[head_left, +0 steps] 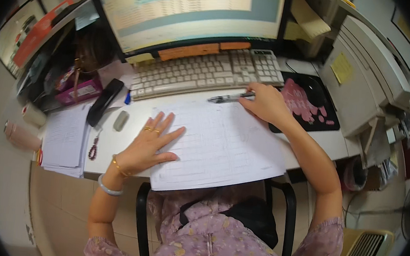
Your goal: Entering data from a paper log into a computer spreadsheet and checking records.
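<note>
A large sheet of paper (213, 143) with faint printed lines lies at the desk's front edge, its near side hanging slightly over. My left hand (151, 142) rests open on the sheet's left side, fingers spread, with rings and a gold bracelet. Near the far right corner of the sheet, my right hand (269, 104) has its fingers closed around a pen (223, 98). The pen lies almost level just in front of the keyboard (205, 73), its tip pointing left. Part of the pen is hidden by the fingers.
Behind the keyboard stands a monitor (191, 13). At the left are a paper stack (66, 137), a black stapler (105, 102), a grey eraser-like piece (121, 120) and a beaded strap (94, 148). At the right, a mouse (313, 92) sits on a black-and-pink pad (327, 110) beside a printer (360, 74).
</note>
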`<action>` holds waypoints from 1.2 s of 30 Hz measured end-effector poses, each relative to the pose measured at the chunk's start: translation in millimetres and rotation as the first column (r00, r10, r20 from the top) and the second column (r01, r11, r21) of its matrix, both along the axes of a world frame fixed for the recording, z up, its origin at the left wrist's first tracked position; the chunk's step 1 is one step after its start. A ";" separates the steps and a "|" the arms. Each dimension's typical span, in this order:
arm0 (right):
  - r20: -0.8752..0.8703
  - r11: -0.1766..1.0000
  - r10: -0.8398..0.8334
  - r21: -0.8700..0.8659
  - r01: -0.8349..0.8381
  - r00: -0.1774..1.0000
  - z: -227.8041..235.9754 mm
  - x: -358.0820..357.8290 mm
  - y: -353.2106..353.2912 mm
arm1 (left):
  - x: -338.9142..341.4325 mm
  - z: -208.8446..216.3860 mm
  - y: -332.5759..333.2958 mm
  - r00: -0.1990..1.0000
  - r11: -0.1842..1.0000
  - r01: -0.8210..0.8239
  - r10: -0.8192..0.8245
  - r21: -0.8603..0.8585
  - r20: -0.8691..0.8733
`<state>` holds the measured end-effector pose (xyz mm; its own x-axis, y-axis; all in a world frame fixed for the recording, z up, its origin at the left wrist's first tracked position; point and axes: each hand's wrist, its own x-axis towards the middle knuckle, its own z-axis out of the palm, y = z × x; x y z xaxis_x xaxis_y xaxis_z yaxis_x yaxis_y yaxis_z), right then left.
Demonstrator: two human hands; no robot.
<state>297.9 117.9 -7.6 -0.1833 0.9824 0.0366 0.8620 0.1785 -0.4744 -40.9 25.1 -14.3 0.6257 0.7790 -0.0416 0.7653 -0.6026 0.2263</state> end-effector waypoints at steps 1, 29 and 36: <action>0.046 0.974 0.036 0.222 -0.045 0.998 -12.7 -0.6 3.0 | -0.4 -0.1 0.9 1.000 1.000 0.015 -0.015 -0.007 0.004; -0.005 0.799 -0.264 0.560 0.222 0.965 -32.1 164.8 17.6 | -4.3 -12.4 -5.3 0.994 0.994 -0.021 0.009 0.105 0.112; -0.012 0.814 -0.172 0.562 0.149 0.985 -26.5 160.6 15.2 | -5.1 -18.1 -2.6 0.994 0.992 -0.019 0.005 0.122 0.113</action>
